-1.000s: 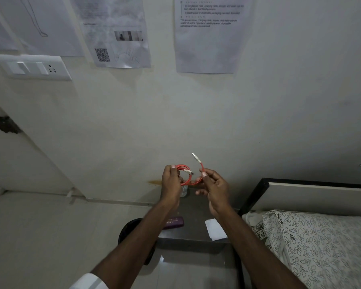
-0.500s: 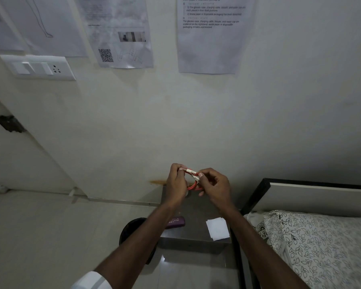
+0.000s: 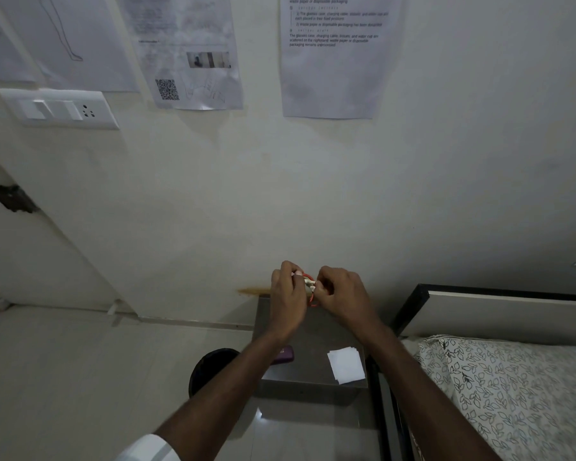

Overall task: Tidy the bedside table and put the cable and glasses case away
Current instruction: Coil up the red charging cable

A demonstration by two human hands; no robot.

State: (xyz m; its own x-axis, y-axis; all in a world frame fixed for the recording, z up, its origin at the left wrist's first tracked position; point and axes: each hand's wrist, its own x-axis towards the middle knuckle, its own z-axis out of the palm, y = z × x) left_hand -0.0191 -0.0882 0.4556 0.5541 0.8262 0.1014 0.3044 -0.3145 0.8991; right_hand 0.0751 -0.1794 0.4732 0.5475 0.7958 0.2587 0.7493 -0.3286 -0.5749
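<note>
Charging cable [image 3: 310, 291] — coiled small, pinched between left hand [image 3: 288, 294] and right hand [image 3: 341, 296] above the worktop [image 3: 313, 341].
Mid-bundling, probably; next — securing the ends, stowing it, then the purple glasses case [image 3: 285, 356].

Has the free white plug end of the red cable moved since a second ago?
Yes. The plug end came down from above the hands and is now tucked between the left hand and right hand, over the bedside table.

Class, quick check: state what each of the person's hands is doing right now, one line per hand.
Left hand: closed, pinching the coiled red cable near its white plug.
Right hand: closed, gripping the same red cable.
</note>
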